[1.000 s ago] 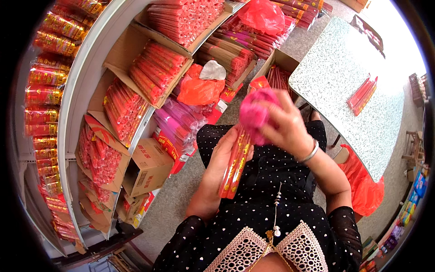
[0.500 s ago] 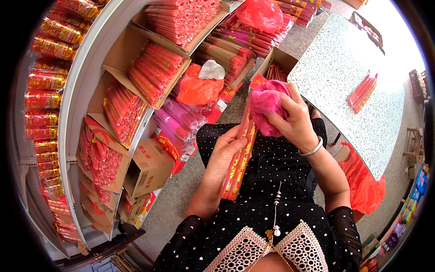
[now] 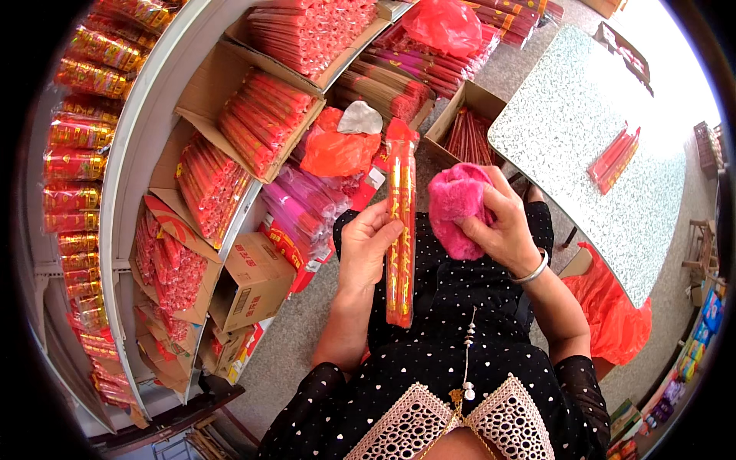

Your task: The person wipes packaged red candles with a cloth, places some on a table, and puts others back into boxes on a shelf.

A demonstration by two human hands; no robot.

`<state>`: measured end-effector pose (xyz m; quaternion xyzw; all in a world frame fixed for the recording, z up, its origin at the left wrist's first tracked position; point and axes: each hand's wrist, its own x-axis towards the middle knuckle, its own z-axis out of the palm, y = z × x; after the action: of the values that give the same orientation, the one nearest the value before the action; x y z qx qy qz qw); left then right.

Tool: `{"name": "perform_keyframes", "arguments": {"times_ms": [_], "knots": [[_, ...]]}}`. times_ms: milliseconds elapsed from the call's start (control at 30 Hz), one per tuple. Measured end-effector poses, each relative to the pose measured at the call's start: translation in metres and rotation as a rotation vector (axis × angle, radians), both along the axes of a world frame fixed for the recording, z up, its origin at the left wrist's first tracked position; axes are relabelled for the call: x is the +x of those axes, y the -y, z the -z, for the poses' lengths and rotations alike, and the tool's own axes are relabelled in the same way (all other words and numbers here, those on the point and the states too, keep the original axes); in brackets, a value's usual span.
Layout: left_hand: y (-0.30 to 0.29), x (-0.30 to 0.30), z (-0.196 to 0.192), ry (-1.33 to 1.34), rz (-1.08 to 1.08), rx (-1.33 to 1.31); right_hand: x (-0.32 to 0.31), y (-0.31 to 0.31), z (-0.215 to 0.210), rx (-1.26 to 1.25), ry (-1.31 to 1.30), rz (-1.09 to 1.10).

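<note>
My left hand (image 3: 366, 247) grips a long red and gold packet of incense sticks (image 3: 400, 222) by its middle and holds it nearly upright in front of my chest. My right hand (image 3: 502, 224) is closed on a fluffy pink cloth (image 3: 454, 205), just to the right of the packet and apart from it. A silver bangle (image 3: 532, 270) sits on my right wrist. I wear a black dotted top.
Cardboard boxes of red incense packets (image 3: 261, 123) fill the white shelves (image 3: 142, 130) on my left. A speckled grey table (image 3: 590, 146) with red packets (image 3: 613, 157) on it stands at the right. Orange plastic bags (image 3: 337, 149) lie ahead and one (image 3: 613, 314) by the table.
The packet has swung from tilted to nearly upright and risen. The pink cloth has come off the packet's top end and moved down to its right side.
</note>
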<state>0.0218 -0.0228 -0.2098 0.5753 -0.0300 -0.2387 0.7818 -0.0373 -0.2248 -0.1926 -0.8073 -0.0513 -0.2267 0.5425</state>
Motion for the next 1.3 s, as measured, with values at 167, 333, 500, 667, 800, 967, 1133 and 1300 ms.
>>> {"name": "perform_keyframes", "arguments": {"times_ms": [167,333,500,667,800,967,1133,1300], "knots": [[-0.006,0.008,-0.002,0.07,-0.026,-0.016,-0.013,-0.008,0.011,0.252,-0.161,-0.21],[0.0,0.018,-0.006,0.169,-0.127,-0.08,-0.022,-0.02,0.038,0.18,-0.376,-0.532],[0.007,0.033,-0.023,0.346,-0.194,-0.096,-0.019,-0.033,0.031,0.19,-0.604,-0.799],[0.025,0.036,-0.039,0.464,-0.285,-0.122,-0.015,-0.053,0.041,0.485,-0.488,-0.77],[0.029,0.032,-0.037,0.447,-0.254,-0.147,-0.014,-0.056,0.029,0.679,-0.536,-0.789],[0.024,0.021,-0.03,0.325,-0.133,-0.123,-0.024,-0.06,0.039,0.634,-0.544,-0.735],[-0.003,-0.003,-0.014,0.184,0.312,-0.057,-0.026,-0.058,0.042,0.689,-0.537,-0.694],[-0.002,-0.022,-0.006,0.133,0.348,-0.131,-0.028,-0.065,0.05,0.67,-0.473,-0.701]]}}
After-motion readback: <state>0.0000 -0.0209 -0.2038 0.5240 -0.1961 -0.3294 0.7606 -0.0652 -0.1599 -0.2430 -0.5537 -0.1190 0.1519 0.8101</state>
